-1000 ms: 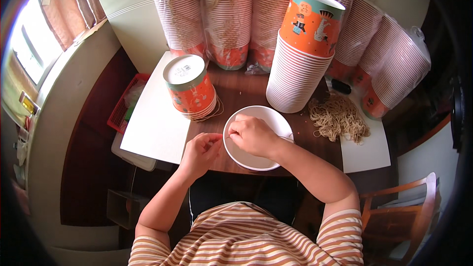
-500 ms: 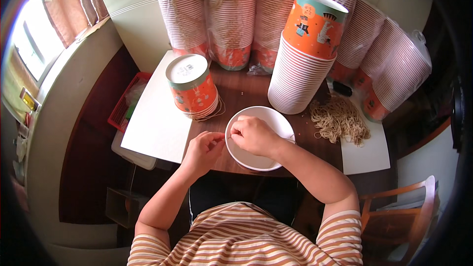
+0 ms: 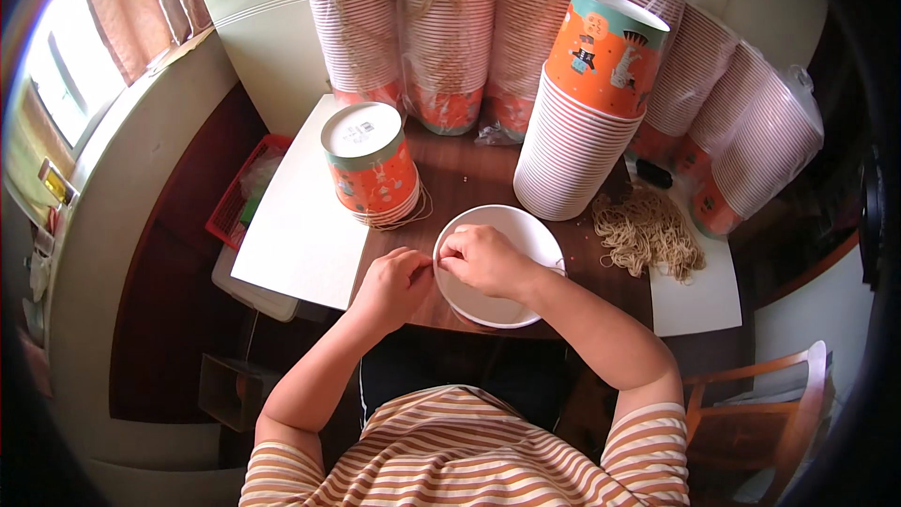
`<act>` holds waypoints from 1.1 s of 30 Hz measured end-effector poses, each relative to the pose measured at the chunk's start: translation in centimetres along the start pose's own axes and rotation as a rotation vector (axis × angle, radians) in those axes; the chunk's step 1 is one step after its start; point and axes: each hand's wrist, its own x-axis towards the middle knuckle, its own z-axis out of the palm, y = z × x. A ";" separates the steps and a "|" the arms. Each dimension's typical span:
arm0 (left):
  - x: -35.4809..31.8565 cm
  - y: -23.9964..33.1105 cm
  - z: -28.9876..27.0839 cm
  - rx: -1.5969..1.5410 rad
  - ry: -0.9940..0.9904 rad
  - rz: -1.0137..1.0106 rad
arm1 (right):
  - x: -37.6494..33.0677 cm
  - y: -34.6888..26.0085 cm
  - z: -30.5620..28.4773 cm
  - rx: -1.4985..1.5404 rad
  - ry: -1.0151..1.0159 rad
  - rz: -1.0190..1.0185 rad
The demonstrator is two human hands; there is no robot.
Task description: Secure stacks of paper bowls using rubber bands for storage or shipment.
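An open white paper bucket (image 3: pixel 527 235) stands at the table's near edge, its mouth facing up. My left hand (image 3: pixel 392 289) is closed in a pinch just outside its left rim. From the inside, my right hand (image 3: pixel 483 260) pinches at that same spot, with its wrist across the bucket's mouth. Whatever lies between the fingertips is too small to make out. A short piece of pale cord (image 3: pixel 560 268) shows at the right rim. Farther right lies a loose heap of beige cords (image 3: pixel 648 235).
Left of the bucket, upside-down orange-and-green paper buckets (image 3: pixel 374 178) with cord loops stand partly on a white sheet (image 3: pixel 305 235). A tall, tilted stack of nested buckets (image 3: pixel 577 145) rises behind. Several plastic-wrapped stacks (image 3: pixel 446 38) line the back. A wooden chair (image 3: pixel 793 422) is at right.
My left hand has closed up slightly at the rim, its fingers nearer the right hand's. The whole view has shifted a little; the bucket stays in place.
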 end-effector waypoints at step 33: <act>-2.5 2.9 1.2 -1.108 -0.229 -0.327 | -4.6 -5.2 -4.7 0.201 -0.112 -0.221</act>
